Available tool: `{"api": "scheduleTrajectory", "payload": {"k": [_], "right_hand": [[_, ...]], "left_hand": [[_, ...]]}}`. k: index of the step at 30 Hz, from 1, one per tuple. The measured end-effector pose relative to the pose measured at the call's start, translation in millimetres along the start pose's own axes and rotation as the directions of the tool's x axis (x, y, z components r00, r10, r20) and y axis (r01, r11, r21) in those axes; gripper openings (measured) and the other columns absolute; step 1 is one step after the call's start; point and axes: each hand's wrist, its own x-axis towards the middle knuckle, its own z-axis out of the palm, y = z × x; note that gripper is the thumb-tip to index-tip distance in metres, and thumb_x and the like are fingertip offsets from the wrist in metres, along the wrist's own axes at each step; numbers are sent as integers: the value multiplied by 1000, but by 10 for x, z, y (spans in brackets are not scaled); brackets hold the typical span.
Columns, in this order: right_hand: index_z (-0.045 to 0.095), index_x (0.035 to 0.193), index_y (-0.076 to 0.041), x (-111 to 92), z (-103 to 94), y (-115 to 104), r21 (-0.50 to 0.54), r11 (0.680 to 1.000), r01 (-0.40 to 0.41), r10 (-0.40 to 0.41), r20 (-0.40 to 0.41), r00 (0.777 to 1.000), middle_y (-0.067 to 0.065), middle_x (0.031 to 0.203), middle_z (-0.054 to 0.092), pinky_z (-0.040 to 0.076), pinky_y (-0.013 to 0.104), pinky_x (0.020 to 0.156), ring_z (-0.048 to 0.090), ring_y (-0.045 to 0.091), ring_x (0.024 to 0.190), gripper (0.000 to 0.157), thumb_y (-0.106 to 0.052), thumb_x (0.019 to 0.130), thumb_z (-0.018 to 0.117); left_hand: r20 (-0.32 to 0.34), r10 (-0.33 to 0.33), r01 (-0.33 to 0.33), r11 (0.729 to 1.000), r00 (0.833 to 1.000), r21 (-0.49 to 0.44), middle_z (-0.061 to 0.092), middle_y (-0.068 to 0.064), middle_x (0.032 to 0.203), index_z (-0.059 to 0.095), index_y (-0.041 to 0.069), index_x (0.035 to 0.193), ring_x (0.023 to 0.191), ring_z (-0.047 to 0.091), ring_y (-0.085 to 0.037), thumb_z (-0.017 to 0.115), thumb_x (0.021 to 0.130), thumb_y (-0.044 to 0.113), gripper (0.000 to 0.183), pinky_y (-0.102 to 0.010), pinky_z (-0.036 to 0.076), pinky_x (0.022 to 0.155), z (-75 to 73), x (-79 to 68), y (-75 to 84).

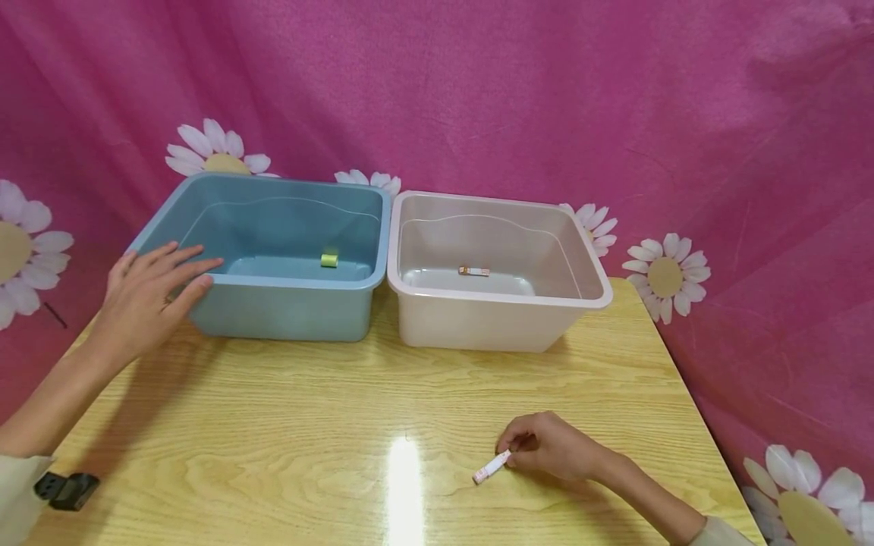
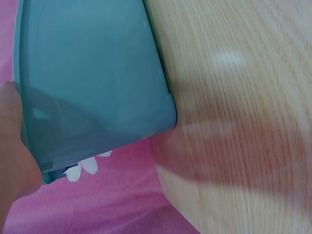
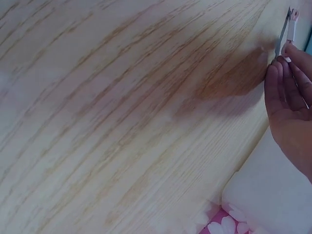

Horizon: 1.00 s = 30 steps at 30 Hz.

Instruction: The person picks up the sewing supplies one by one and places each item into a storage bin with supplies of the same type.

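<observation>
My left hand [image 1: 153,292] rests at the front left corner of a blue-grey bin [image 1: 287,307], its fingers stretched over the rim. In the left wrist view, part of this hand [image 2: 17,151] lies against the rim. At the right front of the table, my right hand [image 1: 556,447] pinches a small slim white stick with pink ends [image 1: 492,466] between thumb and fingers. The right wrist view shows that stick [image 3: 292,29] jutting out past the fingertips, close over the wood; its exact kind I cannot tell.
A beige bin [image 1: 478,322] stands right beside the blue-grey one and holds a small white piece with a brown end [image 1: 474,271]. Inside the blue-grey bin lies a small yellow-green cylinder [image 1: 329,261]. A pink flowered cloth [image 1: 478,98] hangs behind the wooden table [image 1: 307,425].
</observation>
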Motion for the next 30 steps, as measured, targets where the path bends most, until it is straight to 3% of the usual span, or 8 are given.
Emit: {"api": "scheduleTrajectory", "payload": {"k": [15, 30], "right_hand": [[74, 99, -11, 47, -76, -107, -134, 991, -24, 2, -167, 986, -9, 94, 70, 56, 27, 73, 65, 7, 84, 13, -1, 92, 71], [74, 97, -9, 93, -277, -253, -139, 990, 40, -81, -303, 950, -4, 92, 71, 58, 31, 71, 65, 10, 80, 17, 6, 89, 71]], "left_hand": [[-13, -1, 1, 1000, 1000, -1, 49, -24, 144, 63, 10, 134, 141, 31, -43, 52, 104, 31, 38, -68, 2, 111, 2, -11, 0], [-8, -6, 6, 1000, 1000, -2, 49, -24, 144, 63, 10, 135, 141, 30, -42, 53, 104, 31, 38, -67, 2, 111, 7, -11, 2]]}}
